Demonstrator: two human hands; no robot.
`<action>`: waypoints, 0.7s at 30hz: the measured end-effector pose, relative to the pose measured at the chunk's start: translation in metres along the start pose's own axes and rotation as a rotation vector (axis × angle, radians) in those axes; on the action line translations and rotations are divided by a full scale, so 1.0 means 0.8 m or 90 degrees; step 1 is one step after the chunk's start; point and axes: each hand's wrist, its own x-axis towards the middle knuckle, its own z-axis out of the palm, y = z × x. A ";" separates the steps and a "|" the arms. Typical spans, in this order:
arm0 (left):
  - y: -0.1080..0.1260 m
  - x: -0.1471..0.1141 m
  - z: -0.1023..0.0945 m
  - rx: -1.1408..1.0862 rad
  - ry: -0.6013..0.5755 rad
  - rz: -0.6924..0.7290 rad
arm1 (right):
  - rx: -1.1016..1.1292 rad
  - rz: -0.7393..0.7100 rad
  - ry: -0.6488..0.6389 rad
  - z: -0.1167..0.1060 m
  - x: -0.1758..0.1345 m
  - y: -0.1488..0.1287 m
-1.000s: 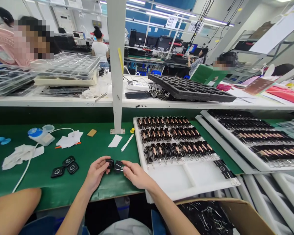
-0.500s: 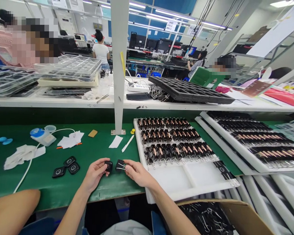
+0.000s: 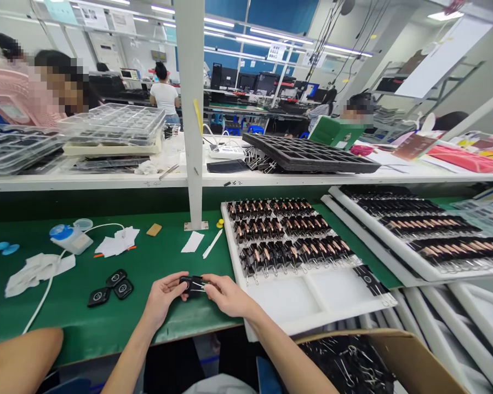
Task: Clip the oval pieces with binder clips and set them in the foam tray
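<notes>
Near the front edge of the green mat, my left hand (image 3: 167,294) is closed on a small black square device (image 3: 184,282). My right hand (image 3: 225,295) pinches a black binder clip (image 3: 197,285) by its silver wire handles. The clip's mouth meets the device's right side; whether its jaws are over the edge I cannot make out. Several similar black devices (image 3: 115,287) with round marks lie to the left. On the right, a white tray (image 3: 267,298) bears rows of binder clips (image 3: 285,224), many clamped on black pieces with copper-coloured edges.
A carton (image 3: 411,355) of loose binder clips stands at lower right. Beyond the first tray is another white tray (image 3: 439,276). A bottle (image 3: 69,239), wipes (image 3: 41,269) and a white pen (image 3: 212,244) lie on the mat. Another person's arm (image 3: 22,350) rests at lower left.
My hands have come together, bringing the binder clip leftward onto the device's right side, where a gap showed before. The camera view has shifted slightly.
</notes>
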 end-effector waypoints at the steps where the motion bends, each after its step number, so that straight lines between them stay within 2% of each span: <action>1: 0.000 0.000 0.000 0.005 0.001 0.005 | -0.005 -0.003 0.004 0.000 0.000 0.001; 6: 0.007 -0.001 0.005 0.029 0.013 0.007 | -0.029 0.029 0.020 0.000 0.004 -0.008; 9: 0.014 -0.001 0.006 0.024 0.023 0.003 | -0.052 0.040 0.101 0.004 -0.014 -0.021; 11: 0.018 -0.001 0.005 -0.001 0.040 0.003 | -0.063 0.001 0.236 0.007 -0.048 -0.019; 13: 0.020 0.000 0.003 -0.035 0.078 -0.002 | -0.066 -0.038 0.462 0.009 -0.103 0.000; 14: 0.021 0.001 0.001 -0.053 0.097 -0.011 | -0.075 -0.039 0.609 0.007 -0.137 0.016; 16: 0.020 0.002 -0.002 -0.079 0.119 -0.028 | -0.101 0.034 0.889 -0.002 -0.209 0.059; 17: 0.019 0.002 -0.004 -0.085 0.119 -0.034 | -0.113 0.116 0.985 -0.009 -0.245 0.083; 18: 0.017 0.002 -0.006 -0.084 0.114 -0.038 | -0.135 0.214 1.036 -0.016 -0.279 0.108; 19: 0.014 0.001 -0.009 -0.076 0.110 -0.041 | -0.162 0.308 1.036 -0.021 -0.309 0.131; 21: 0.006 0.001 -0.013 -0.045 0.104 -0.054 | -0.233 0.425 0.946 -0.022 -0.356 0.171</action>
